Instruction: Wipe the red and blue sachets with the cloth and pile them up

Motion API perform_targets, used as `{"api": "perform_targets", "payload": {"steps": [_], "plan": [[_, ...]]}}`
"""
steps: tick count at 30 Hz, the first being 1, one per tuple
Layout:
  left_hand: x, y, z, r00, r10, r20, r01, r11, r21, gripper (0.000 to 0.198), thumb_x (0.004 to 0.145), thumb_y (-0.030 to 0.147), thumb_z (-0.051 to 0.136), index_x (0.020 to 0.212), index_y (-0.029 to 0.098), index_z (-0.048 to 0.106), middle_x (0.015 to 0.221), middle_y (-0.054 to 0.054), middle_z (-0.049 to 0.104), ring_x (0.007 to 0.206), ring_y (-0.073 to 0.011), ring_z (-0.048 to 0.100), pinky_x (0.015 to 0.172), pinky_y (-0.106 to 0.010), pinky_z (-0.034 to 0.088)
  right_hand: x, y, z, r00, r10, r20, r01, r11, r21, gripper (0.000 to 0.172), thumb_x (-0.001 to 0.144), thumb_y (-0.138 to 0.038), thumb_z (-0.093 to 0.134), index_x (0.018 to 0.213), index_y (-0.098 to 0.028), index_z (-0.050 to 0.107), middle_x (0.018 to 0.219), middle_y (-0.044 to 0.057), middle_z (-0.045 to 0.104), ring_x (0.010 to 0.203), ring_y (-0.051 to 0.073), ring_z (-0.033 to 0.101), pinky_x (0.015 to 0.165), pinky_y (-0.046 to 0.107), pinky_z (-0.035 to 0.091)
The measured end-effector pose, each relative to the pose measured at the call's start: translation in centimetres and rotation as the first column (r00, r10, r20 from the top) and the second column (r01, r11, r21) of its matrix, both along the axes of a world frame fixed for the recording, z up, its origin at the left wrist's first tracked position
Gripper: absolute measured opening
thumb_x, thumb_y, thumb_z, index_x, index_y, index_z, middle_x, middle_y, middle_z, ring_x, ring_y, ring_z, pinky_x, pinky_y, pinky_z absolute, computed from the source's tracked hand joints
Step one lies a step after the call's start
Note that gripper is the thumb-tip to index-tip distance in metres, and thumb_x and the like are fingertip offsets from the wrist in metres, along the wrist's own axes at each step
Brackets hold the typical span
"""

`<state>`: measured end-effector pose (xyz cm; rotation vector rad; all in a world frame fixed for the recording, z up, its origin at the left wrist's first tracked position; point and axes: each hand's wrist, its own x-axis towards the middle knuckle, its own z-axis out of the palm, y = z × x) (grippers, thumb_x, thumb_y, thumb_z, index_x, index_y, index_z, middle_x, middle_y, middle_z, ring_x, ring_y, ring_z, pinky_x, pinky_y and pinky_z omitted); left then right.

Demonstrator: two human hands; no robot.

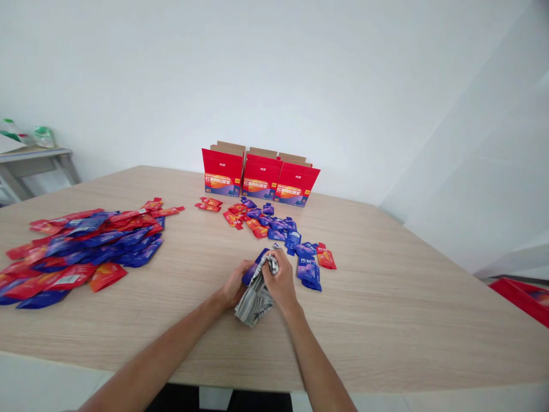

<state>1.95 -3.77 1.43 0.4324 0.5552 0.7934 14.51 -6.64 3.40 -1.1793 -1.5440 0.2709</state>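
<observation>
Right now, the fingers of the right hand are bent and closed on a grey-and-white striped cloth, which hangs bunched and folded beneath them. The fingers of the left hand are curled closed at the left edge of a blue pouch, partly covered by the cloth; how far they reach behind it I cannot tell. Both hands meet over the near middle of the pale wood-grain tabletop.

Just beyond the right hand lies a loose blue pouch, with a red pouch near its upper right. From there a scattered trail of red and blue pouches runs away toward three red boxes, some overlapping. Two red-and-orange pouches lie a little apart on its left. The left box, middle box and right box stand in a row, front flaps raised, brown cardboard showing behind.

Well to the left of the hands spreads a larger heap of red and blue pouches, piled over one another. Farther out, a side table holds small green-topped items, and a red object shows at the right edge, beyond the tabletop. A white wall rises behind.
</observation>
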Motion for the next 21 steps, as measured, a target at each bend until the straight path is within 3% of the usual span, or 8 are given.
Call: {"api": "perform_targets", "payload": {"steps": [3, 7, 11, 15, 21], "plan": [[0.2, -0.1, -0.3, 1.0, -0.003, -0.028, 0.003, 1.0, 0.014, 0.021, 0.085, 0.026, 0.057, 0.077, 0.011, 0.069, 0.068, -0.007, 0.072, 0.059, -0.0191, 0.065, 0.067, -0.03, 0.053, 0.0, 0.0, 0.0, 1.0, 0.016, 0.006, -0.016, 1.0, -0.022, 0.005, 0.087, -0.018, 0.051, 0.086, -0.02, 0.055, 0.084, 0.002, 0.057, 0.081, 0.018, 0.055, 0.075, 0.028, 0.042], [-0.3, 1.2, -0.7, 0.99, 0.138, 0.012, -0.138, 0.99, -0.007, 0.026, 0.088, 0.028, 0.053, 0.072, 0.013, 0.067, 0.066, -0.006, 0.07, 0.059, -0.018, 0.065, 0.068, -0.029, 0.054, -0.9, -0.4, -0.2, 0.953, 0.26, 0.153, -0.235, 0.959, -0.161, 0.014, 0.08, -0.011, 0.052, 0.087, -0.021, 0.058, 0.088, 0.001, 0.059, 0.082, 0.017, 0.057, 0.076, 0.027, 0.043], [-1.4, 2.7, -0.5, 0.96, 0.264, 0.097, -0.263, 0.965, -0.02, 0.031, 0.092, 0.029, 0.047, 0.091, 0.009, 0.071, 0.077, -0.008, 0.072, 0.07, -0.0173, 0.067, 0.074, -0.027, 0.054, -1.7, -0.9, -0.5, 0.871, 0.42, 0.255, -0.354, 0.896, -0.267, 0.015, 0.078, -0.01, 0.055, 0.086, -0.022, 0.059, 0.089, 0.001, 0.061, 0.082, 0.016, 0.057, 0.076, 0.026, 0.043], [-2.2, 3.6, -0.7, 0.938, 0.279, 0.207, -0.287, 0.958, 0.007, 0.027, 0.094, 0.025, 0.05, 0.104, 0.007, 0.068, 0.091, -0.009, 0.072, 0.079, -0.0153, 0.067, 0.08, -0.025, 0.054, -1.7, -1.1, -0.1, 0.902, 0.366, 0.228, -0.325, 0.924, -0.201, 0.016, 0.08, -0.01, 0.054, 0.089, -0.022, 0.059, 0.092, 0.001, 0.061, 0.084, 0.017, 0.058, 0.077, 0.026, 0.044], [-1.9, 4.4, -2.4, 0.942, 0.253, 0.219, -0.274, 0.959, 0.071, 0.016, 0.093, 0.023, 0.06, 0.102, 0.01, 0.064, 0.078, -0.003, 0.063, 0.068, -0.0105, 0.06, 0.071, -0.021, 0.052, -0.8, -1.0, 0.9, 0.983, 0.169, 0.074, -0.171, 0.985, 0.024, 0.01, 0.083, -0.014, 0.051, 0.087, -0.021, 0.056, 0.087, 0.002, 0.058, 0.083, 0.018, 0.056, 0.076, 0.029, 0.044]]}}
